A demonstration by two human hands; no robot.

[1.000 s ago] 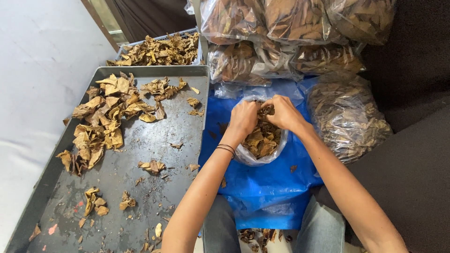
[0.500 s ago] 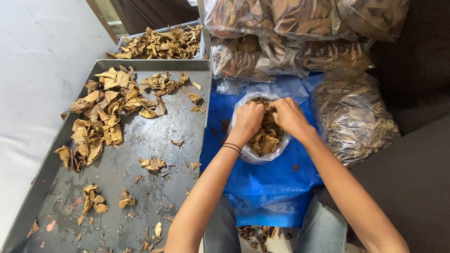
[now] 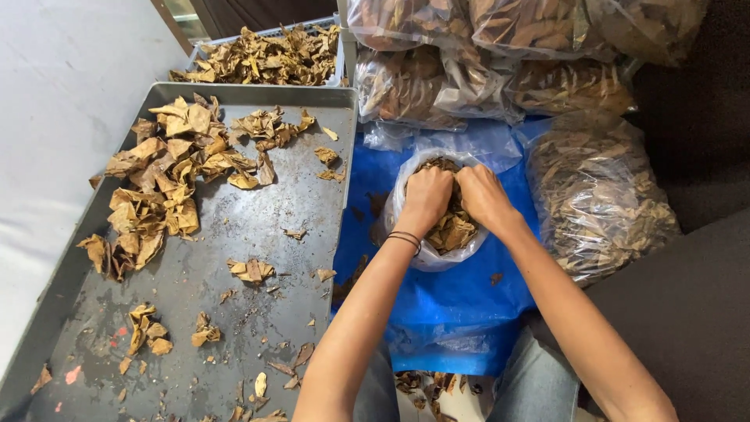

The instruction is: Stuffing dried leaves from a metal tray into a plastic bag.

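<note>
A: Entry, head view. Where is the bag?

B: The small clear bag (image 3: 426, 234) sits on the blue sheet (image 3: 461, 305), in front of the person's knees and just right of the grey tray (image 3: 234, 227). Its mouth is open and faces up. It holds dry brown leaves (image 3: 457, 230), filled close to the rim.

A: Hands?

B: Both are in the mouth of the bag, knuckles up, side by side and touching. The left hand (image 3: 426, 199) is curled shut over the leaves; dark thin bands circle that wrist. The right hand (image 3: 483, 197) is curled the same way, its fingers bent down into the pile. Fingertips are buried, so I cannot tell how much leaf each one holds.

A: Surroundings, nearest first.

B: To the right of the small bag, a large clear bag of leaves (image 3: 598, 191) lies on its side, partly on the blue sheet. Behind, at the top of the view, more filled bags (image 3: 500, 47) are stacked together. On the grey tray, a loose leaf heap (image 3: 168, 176) covers the far left part; single leaves and crumbs are scattered over the near part. Beyond it a second tray (image 3: 258, 55) is piled with leaves. A white wall runs along the left edge.
</note>
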